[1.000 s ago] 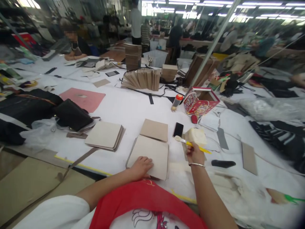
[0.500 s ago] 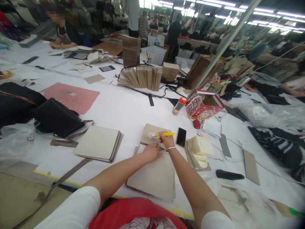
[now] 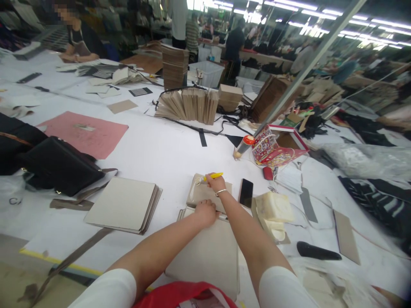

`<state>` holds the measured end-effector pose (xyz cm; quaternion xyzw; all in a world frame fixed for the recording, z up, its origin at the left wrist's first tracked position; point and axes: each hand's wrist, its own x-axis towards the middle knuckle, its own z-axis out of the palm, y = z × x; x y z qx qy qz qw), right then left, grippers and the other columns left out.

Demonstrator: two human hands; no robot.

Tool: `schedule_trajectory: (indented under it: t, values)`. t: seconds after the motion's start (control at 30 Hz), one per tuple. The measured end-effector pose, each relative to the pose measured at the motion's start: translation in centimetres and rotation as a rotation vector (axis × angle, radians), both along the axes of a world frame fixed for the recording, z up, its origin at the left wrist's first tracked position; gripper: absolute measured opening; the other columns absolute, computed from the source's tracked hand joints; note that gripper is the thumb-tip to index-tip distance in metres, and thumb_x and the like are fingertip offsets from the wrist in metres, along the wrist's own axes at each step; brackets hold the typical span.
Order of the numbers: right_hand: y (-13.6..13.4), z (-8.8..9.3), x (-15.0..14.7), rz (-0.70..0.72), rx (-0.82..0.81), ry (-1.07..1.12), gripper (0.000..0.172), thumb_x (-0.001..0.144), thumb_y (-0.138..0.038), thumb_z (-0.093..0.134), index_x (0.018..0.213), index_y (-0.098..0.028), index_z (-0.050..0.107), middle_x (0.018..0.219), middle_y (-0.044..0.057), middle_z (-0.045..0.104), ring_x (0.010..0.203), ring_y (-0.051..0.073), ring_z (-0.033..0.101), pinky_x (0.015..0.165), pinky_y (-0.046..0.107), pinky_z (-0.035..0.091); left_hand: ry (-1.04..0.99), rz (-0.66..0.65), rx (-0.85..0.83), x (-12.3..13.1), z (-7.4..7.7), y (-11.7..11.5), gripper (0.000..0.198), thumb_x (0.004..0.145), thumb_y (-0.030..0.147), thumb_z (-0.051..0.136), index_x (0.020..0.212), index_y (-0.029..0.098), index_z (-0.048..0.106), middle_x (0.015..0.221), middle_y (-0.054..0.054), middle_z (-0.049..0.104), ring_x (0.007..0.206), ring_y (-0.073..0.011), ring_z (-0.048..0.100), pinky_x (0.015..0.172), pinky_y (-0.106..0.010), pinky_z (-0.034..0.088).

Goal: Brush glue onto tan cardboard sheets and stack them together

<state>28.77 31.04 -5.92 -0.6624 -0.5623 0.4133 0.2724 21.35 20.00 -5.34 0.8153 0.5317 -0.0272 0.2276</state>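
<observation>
My right hand (image 3: 216,183) is closed around a yellow-handled brush (image 3: 218,175), its bristles on the far left part of a beige board (image 3: 192,196). A wet, shiny streak runs along that board's left side. My left hand (image 3: 206,212) presses on the board's near edge with its fingers bent together; the fingertips are partly hidden. Right below, a stack of larger beige boards (image 3: 205,256) lies under my forearms. Another stack of pale boards (image 3: 120,203) sits to the left.
On the right lie a phone (image 3: 245,192), a cream-coloured crusted container (image 3: 274,209), a black tool-like object (image 3: 317,251) and a red patterned paper bag (image 3: 279,149). Black bags (image 3: 61,167) stand left. Bundled boards (image 3: 189,106) and a slanted metal pole (image 3: 302,72) are farther off.
My right hand has moved the brush left and up the board, and the wet streak there is longer. My left hand stays on the board. The camera view has shifted slightly.
</observation>
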Motion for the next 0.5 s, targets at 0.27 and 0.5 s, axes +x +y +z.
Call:
schedule_trajectory:
  t: [0.27, 0.5]
  values:
    - [-0.9, 0.5, 8.7, -0.188, 0.021, -0.19, 0.025, 0.078, -0.037, 0.049, 0.078, -0.016, 0.063, 0.059, 0.0, 0.062, 0.047, 0.008, 0.058, 0.052, 0.017, 0.043, 0.061, 0.001, 0.017, 0.7, 0.2, 0.5, 0.043, 0.087, 0.042, 0.034, 0.106, 0.01, 0.056, 0.104, -0.017, 0.057, 0.099, -0.0297, 0.053, 0.082, -0.043, 0.041]
    - [-6.5, 1.3, 13.7, -0.252, 0.027, -0.297, 0.027, 0.08, -0.038, 0.048, 0.084, -0.017, 0.064, 0.062, 0.001, 0.064, 0.053, 0.01, 0.059, 0.054, 0.018, 0.042, 0.13, -0.063, -0.032, 1.1, -0.2, 2.7, 0.033, 0.079, 0.028, 0.053, 0.107, 0.011, 0.052, 0.106, -0.017, 0.052, 0.1, -0.0263, 0.053, 0.083, -0.037, 0.042]
